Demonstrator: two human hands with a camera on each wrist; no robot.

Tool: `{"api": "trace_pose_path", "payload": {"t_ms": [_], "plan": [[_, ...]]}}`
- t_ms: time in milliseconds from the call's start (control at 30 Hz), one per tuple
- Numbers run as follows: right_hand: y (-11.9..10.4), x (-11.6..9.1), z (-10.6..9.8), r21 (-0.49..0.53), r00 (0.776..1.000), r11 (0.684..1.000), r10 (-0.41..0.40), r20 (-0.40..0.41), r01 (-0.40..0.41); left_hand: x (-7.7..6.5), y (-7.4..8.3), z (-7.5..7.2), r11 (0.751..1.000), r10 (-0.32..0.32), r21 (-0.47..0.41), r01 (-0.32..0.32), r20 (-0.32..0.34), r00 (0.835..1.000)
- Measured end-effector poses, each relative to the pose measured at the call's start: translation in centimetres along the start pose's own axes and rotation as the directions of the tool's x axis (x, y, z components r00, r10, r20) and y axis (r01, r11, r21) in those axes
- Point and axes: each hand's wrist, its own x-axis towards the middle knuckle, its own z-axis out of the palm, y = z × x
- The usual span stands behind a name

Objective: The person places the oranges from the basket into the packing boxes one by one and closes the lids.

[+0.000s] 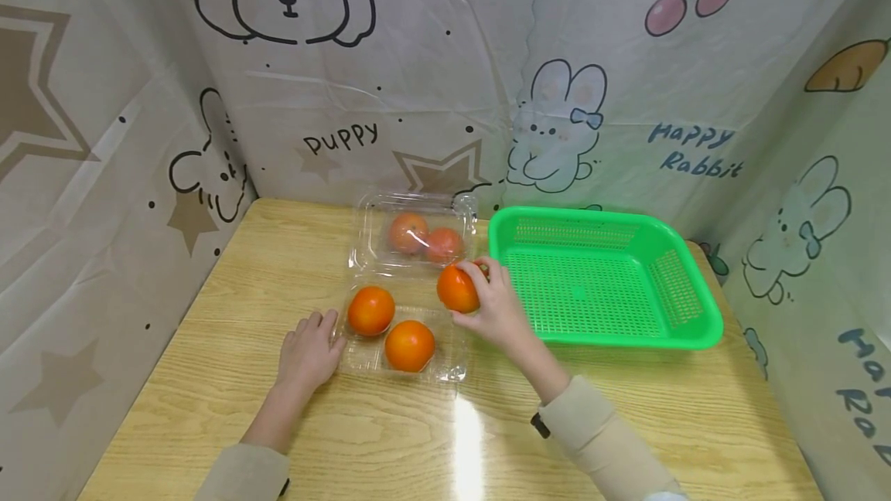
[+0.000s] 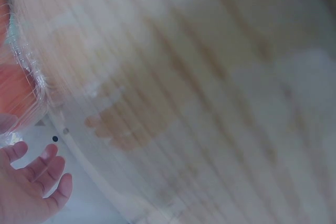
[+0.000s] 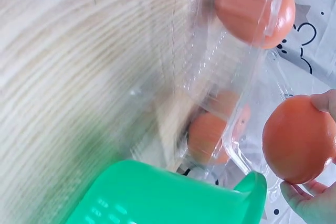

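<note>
My right hand (image 1: 496,308) grips an orange (image 1: 457,289) between thumb and fingers, held up over the right side of an open clear plastic clamshell box (image 1: 445,366). The same orange (image 3: 296,140) shows large in the right wrist view. Two more oranges, one to the left (image 1: 371,311) and one in front (image 1: 410,346), sit in the box's near half. Behind them, another two oranges (image 1: 408,233) show through the clear plastic of the far half. At the box's left edge rests my left hand (image 1: 309,352), its fingers relaxed and slightly bent.
A green plastic basket (image 1: 578,293) with mesh walls stands on the right of the wooden table (image 1: 230,323), close beside the box. Printed cloth (image 1: 418,76) hangs behind the table and along both sides.
</note>
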Motion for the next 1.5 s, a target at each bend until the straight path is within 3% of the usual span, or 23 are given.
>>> {"api": "trace_pose_path", "payload": {"t_ms": [733,1500], "plan": [[-0.9,-0.7,2.1,-0.018,0.995,0.998,-0.052,0.089,0.054,0.1,-0.2,0.1,1.0,0.011,0.01,-0.011,-0.013,1.0],[-0.7,-1.1,3.8,-0.028,0.985,1.0,-0.003,0.173,0.008,0.0,-0.3,0.2,1.0,0.015,0.006,-0.015,-0.012,1.0]]}}
